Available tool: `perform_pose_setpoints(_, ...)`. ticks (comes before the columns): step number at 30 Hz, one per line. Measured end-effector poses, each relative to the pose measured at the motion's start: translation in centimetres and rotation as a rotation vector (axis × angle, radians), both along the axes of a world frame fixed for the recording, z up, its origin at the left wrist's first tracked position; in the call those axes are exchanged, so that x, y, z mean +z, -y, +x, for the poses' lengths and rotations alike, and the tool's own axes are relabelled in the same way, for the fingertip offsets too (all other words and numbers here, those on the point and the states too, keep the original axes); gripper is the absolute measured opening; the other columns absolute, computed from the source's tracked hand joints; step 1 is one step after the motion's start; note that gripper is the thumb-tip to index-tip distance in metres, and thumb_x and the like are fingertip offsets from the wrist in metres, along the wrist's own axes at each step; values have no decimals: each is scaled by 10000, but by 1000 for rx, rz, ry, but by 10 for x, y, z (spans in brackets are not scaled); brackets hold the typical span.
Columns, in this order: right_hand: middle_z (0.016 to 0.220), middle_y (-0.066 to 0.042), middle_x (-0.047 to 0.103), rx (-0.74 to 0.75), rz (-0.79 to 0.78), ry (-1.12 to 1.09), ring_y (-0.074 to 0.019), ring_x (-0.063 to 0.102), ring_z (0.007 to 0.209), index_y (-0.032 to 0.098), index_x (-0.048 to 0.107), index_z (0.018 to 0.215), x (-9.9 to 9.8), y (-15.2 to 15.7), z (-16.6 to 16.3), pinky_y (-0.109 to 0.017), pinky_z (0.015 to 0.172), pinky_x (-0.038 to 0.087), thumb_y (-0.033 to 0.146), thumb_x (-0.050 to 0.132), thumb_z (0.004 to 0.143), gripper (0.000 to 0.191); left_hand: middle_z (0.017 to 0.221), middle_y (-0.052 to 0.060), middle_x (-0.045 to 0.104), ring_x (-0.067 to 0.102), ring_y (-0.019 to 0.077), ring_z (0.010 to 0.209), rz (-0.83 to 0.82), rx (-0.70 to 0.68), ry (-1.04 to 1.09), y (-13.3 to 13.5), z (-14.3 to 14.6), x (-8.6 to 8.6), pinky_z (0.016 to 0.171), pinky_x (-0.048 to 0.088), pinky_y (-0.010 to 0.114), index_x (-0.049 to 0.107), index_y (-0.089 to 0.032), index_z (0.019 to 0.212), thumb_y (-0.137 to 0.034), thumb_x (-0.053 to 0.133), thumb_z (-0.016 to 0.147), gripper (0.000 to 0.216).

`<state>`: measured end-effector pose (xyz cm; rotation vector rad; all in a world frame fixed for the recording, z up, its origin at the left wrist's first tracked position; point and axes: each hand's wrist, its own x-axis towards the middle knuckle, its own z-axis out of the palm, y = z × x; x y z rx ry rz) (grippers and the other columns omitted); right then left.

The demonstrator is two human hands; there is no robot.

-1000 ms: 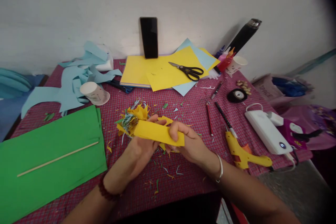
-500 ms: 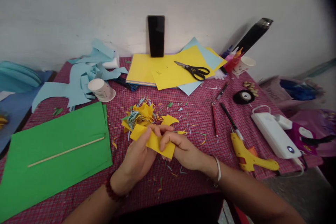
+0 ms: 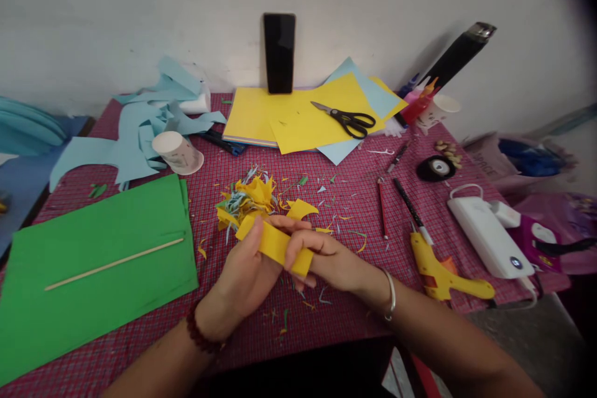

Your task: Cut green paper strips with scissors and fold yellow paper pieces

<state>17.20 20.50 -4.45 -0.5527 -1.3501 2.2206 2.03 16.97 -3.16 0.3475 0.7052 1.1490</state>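
Both of my hands grip one folded yellow paper strip (image 3: 275, 245) just above the red checked tablecloth (image 3: 326, 317). My left hand (image 3: 242, 277) pinches its left end, thumb on top. My right hand (image 3: 321, 258) curls its fingers round the right end. Right behind the strip lies a heap of fringed yellow, blue and green paper cuttings (image 3: 247, 199), close to my left fingers.
A green sheet (image 3: 93, 298) with a thin wooden stick (image 3: 114, 263) lies left. Paper cup (image 3: 176, 152) and blue paper scraps (image 3: 130, 137) behind it. Yellow sheets (image 3: 289, 121) with scissors (image 3: 347, 119), a phone (image 3: 278, 53) against the wall. Right: pens, yellow glue gun (image 3: 438, 273), white power bank (image 3: 487, 237).
The long yellow strip has been folded shorter between my hands. The hands have drawn closer together and the view has shifted slightly, so everything sits a little higher and to the right.
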Motion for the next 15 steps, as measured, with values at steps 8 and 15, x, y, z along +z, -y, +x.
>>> perform_pose_setpoints(8, 558, 65, 551, -23, -15, 0, -40, 444, 427, 186, 523, 775, -1, -1, 2, -145, 429, 347, 157, 505, 884, 114, 1095, 100, 696, 599, 258, 1117, 97, -5, -65, -1, -5, 3, 936, 502, 421, 662, -189, 1028, -461, 442, 935, 362)
perform_pose_setpoints(15, 707, 45, 598, 6, -95, -87, -43, 483, 432, 262, 560, 1246, -5, -3, 5, -146, 405, 396, 234, 559, 922, 325, 933, 34, 723, 717, 214, 766, 384, -243, -117, 5, -8, 2, 642, 585, 312, 508, -304, 1281, -265, 695, 815, 504)
